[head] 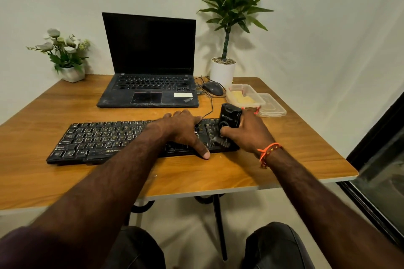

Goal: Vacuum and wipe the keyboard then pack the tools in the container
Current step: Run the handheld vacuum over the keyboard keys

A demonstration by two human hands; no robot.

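Pale walls back a wooden table (65,172) where a black keyboard (98,140) lies across the near middle, its cable running back toward an open laptop (150,67) with a dark screen. The left hand (183,131) lies flat over the keyboard's right half, fingers spread, the thumb reaching down past its near edge onto the wood. The right hand (247,135) curls round a small black handheld vacuum (229,119), thumb across its front; the vacuum stands tilted with its brush end (223,142) down on the keys at the keyboard's right end, though the bristles look blurred. Just beyond it on the right, a clear plastic container (240,88) holds a yellow cloth (241,98), and its lid (273,106) lies beside it. A mouse (213,88) sits right of the laptop, near a tall potted plant (227,28); a small flower pot (65,54) stands at the far left.
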